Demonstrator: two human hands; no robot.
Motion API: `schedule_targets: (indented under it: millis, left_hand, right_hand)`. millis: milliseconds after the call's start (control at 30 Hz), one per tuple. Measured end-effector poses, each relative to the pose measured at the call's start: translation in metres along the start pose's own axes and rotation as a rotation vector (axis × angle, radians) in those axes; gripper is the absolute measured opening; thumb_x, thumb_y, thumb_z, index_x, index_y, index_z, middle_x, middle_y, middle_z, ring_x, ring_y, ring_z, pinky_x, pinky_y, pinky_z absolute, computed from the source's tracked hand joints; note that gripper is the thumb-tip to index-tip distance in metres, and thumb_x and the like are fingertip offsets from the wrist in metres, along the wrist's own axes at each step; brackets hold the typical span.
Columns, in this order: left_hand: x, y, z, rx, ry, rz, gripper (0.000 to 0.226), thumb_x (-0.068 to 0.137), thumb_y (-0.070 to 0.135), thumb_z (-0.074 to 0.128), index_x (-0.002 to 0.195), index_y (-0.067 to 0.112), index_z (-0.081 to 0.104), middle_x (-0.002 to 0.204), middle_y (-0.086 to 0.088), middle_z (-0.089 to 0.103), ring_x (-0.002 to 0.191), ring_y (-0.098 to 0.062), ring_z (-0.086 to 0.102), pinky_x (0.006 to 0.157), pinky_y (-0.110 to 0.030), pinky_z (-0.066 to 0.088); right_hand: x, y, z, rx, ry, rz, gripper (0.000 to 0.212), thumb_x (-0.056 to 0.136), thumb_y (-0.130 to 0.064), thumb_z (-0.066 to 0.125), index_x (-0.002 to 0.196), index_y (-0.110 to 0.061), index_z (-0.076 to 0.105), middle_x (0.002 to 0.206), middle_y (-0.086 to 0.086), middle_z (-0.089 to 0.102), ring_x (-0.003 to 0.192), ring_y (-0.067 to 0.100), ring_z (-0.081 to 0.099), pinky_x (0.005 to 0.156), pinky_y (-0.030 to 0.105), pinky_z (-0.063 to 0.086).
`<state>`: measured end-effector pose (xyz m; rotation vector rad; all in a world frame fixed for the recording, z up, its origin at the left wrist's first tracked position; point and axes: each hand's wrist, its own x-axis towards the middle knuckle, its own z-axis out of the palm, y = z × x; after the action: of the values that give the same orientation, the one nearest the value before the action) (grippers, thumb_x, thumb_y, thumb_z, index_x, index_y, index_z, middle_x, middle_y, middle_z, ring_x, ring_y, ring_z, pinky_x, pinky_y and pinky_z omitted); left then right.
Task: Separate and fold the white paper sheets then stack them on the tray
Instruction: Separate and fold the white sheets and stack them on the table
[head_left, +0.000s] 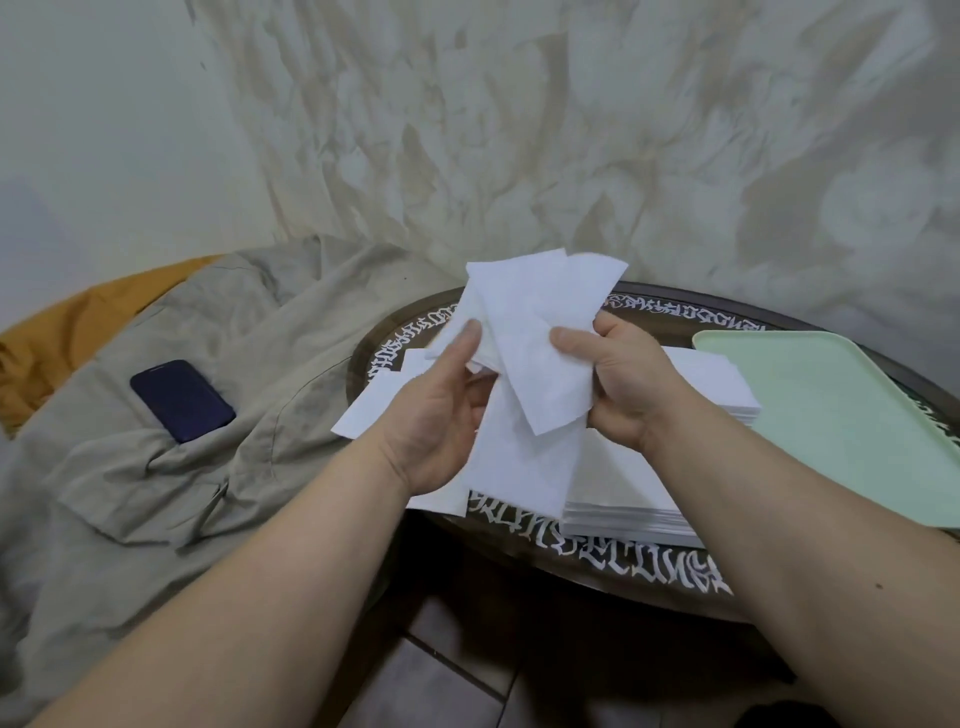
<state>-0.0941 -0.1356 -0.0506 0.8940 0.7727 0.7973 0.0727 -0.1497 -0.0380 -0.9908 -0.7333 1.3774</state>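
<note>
My left hand (441, 410) and right hand (618, 384) each pinch thin white paper sheets (540, 332) above the round dark counter (597, 566), pulling them apart for folding; the pale green plastic tray (831, 415) waits right, unloaded.

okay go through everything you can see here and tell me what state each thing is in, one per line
Left hand: gripping white sheets, thumb on top.
Right hand: pinching the same sheets.
Held sheets: lifted, fanned apart, unfolded.
Paper stack: lying flat on the table.
Green tray: on the table, no sheets on it.
Phone: screen dark, lying on beige cloth.
</note>
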Motion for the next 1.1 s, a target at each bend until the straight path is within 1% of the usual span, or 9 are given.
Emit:
schedule_targets:
  millis: [100,167,333,400,500,667,900,1000,1100]
  left_hand:
    - [-0.002,0.001,0.018,-0.166,0.016,0.085,0.032,0.095,0.017,0.054,0.126,0.009,0.061,0.118,-0.008,0.07,0.096,-0.019,0.07,0.082,-0.033,0.059]
    - [-0.005,-0.004,0.025,-0.162,0.008,0.058,0.027,0.099,0.009,0.047,0.121,0.011,0.062,0.106,-0.004,0.074,0.084,-0.016,0.073,0.068,-0.031,0.061]
    - [-0.011,-0.026,0.04,-0.17,0.113,0.047,0.03,0.097,-0.001,0.048,0.124,0.005,0.059,0.108,-0.011,0.073,0.084,-0.022,0.073,0.08,-0.038,0.059]
    - [-0.011,-0.031,0.044,-0.182,0.171,0.071,0.033,0.095,-0.005,0.051,0.127,-0.001,0.057,0.113,-0.016,0.072,0.091,-0.027,0.072,0.08,-0.042,0.06]
    - [-0.011,-0.033,0.047,-0.238,0.19,0.061,0.038,0.096,-0.002,0.052,0.134,-0.002,0.05,0.121,-0.019,0.068,0.098,-0.03,0.071,0.072,-0.042,0.062]
    - [-0.018,-0.027,0.055,-0.187,0.075,-0.004,0.041,0.105,0.026,0.037,0.131,0.001,0.057,0.12,-0.017,0.069,0.101,-0.027,0.071,0.082,-0.037,0.06]
    - [-0.018,-0.022,0.048,-0.159,0.107,-0.013,0.04,0.105,0.023,0.039,0.135,0.002,0.052,0.126,-0.019,0.065,0.116,-0.032,0.064,0.087,-0.041,0.058]
    - [-0.017,-0.023,0.052,-0.13,0.116,-0.017,0.035,0.101,0.009,0.044,0.133,0.0,0.053,0.124,-0.02,0.066,0.109,-0.031,0.067,0.083,-0.039,0.06]
    - [-0.015,-0.026,0.054,-0.179,0.183,0.015,0.03,0.099,-0.002,0.045,0.126,-0.004,0.056,0.116,-0.02,0.069,0.094,-0.028,0.072,0.07,-0.038,0.062]
  right_hand:
    - [-0.014,-0.001,-0.011,-0.09,-0.024,0.02,0.023,0.09,0.001,0.059,0.111,-0.006,0.063,0.106,0.009,0.073,0.086,0.022,0.071,0.069,0.031,0.058]
    - [-0.022,-0.002,-0.018,-0.174,-0.001,0.001,0.021,0.088,0.001,0.063,0.107,-0.007,0.065,0.103,0.009,0.073,0.083,0.022,0.071,0.066,0.029,0.057]
    - [-0.031,0.0,-0.032,-0.787,0.276,-0.144,0.044,0.075,-0.024,0.078,0.112,-0.019,0.055,0.102,-0.003,0.062,0.094,0.018,0.063,0.085,0.036,0.052]
    - [-0.034,0.004,-0.037,-1.095,0.423,-0.325,0.059,0.069,-0.034,0.079,0.12,-0.021,0.05,0.111,-0.003,0.051,0.101,0.017,0.054,0.089,0.033,0.046]
    - [-0.043,0.014,-0.042,-1.283,0.392,-0.749,0.047,0.069,-0.033,0.079,0.107,-0.014,0.059,0.109,0.005,0.053,0.101,0.025,0.05,0.085,0.027,0.039]
    - [-0.051,0.021,-0.038,-1.288,0.026,-0.522,0.046,0.071,-0.042,0.079,0.106,-0.021,0.057,0.106,-0.005,0.052,0.089,0.012,0.054,0.083,0.029,0.046]
    - [-0.054,0.01,-0.039,-1.176,0.042,-0.441,0.019,0.081,-0.019,0.061,0.099,-0.025,0.06,0.102,-0.01,0.067,0.092,0.013,0.064,0.086,0.031,0.05]
    - [-0.053,0.01,-0.039,-1.123,0.057,-0.447,0.014,0.083,-0.016,0.063,0.094,-0.025,0.062,0.098,-0.009,0.069,0.09,0.011,0.064,0.082,0.027,0.049]
    - [-0.049,0.008,-0.042,-1.035,0.14,-0.434,0.015,0.085,-0.016,0.064,0.073,-0.025,0.059,0.074,-0.009,0.063,0.071,0.012,0.057,0.07,0.028,0.045]
